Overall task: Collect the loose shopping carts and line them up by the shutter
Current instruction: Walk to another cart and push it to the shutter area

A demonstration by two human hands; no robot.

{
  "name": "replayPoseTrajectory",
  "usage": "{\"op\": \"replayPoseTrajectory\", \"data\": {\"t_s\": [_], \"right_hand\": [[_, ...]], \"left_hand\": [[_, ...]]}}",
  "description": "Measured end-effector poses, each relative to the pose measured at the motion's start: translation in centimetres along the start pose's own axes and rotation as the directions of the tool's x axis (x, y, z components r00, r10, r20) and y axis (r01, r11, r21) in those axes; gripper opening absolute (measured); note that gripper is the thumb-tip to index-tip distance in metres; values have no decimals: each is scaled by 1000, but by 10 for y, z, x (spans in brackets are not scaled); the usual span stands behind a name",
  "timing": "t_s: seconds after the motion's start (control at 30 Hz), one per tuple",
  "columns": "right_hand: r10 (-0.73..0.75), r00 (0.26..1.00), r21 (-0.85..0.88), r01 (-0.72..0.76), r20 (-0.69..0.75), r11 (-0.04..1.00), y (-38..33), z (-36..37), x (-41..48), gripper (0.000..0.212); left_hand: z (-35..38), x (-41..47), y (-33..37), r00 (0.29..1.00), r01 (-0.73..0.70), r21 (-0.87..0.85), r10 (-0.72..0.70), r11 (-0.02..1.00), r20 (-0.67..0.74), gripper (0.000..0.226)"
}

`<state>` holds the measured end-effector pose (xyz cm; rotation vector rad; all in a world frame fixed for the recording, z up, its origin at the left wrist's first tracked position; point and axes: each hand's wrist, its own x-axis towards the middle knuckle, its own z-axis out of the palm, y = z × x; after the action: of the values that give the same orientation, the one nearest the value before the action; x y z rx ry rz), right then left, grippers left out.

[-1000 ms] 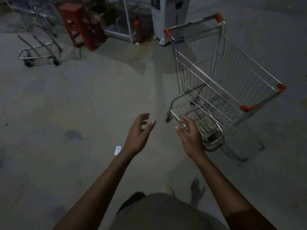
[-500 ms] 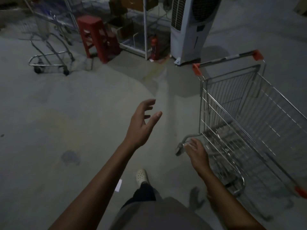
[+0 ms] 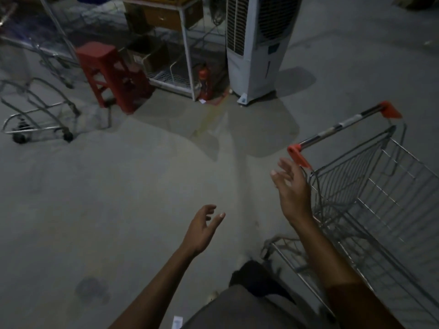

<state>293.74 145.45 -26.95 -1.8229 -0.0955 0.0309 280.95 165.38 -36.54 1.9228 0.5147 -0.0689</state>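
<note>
Two bare hands out in front, both empty. Left hand (image 3: 202, 230) low and near the middle, forearm stretched forward over the concrete floor (image 3: 118, 198), palm turned inward, fingers loosely spread and a little bent, thumb apart, gripping nothing. Right hand (image 3: 293, 193) raised higher, wrist cocked back, fingers splayed and relaxed, fingertips just beside the orange end cap (image 3: 298, 156) of the handle bar (image 3: 342, 125); touching or not, cannot tell. Nothing grasped there either. Right forearm across the near corner of the shopping cart (image 3: 356, 176), in front of its wire basket. Cart at the right side, standing on the floor, handle end toward the far side, basket cut off by the right edge, lower frame close beside the person's leg. Second cart (image 3: 38, 115) far off at the left edge, blurred, well apart from both hands. Behind, in a row: red stool (image 3: 111, 74), white metal rack (image 3: 187, 55), red fire extinguisher (image 3: 204, 79) at the rack's foot, tall white air cooler (image 3: 256, 43). Small paper scrap (image 3: 177, 322) on the floor at the bottom edge.
</note>
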Motion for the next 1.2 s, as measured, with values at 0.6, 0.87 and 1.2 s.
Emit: {"op": "replayPoseTrajectory", "data": {"t_s": [0.6, 0.87, 1.2], "right_hand": [[217, 821, -532, -519, -529, 669, 75, -27, 294, 75], [355, 674, -391, -695, -648, 603, 88, -62, 329, 79], [485, 338, -130, -901, -806, 414, 74, -56, 340, 46]], "left_hand": [[42, 371, 203, 911, -266, 98, 217, 959, 351, 76], [121, 454, 269, 712, -453, 4, 360, 891, 603, 68], [217, 530, 333, 261, -623, -175, 414, 762, 872, 50]]}}
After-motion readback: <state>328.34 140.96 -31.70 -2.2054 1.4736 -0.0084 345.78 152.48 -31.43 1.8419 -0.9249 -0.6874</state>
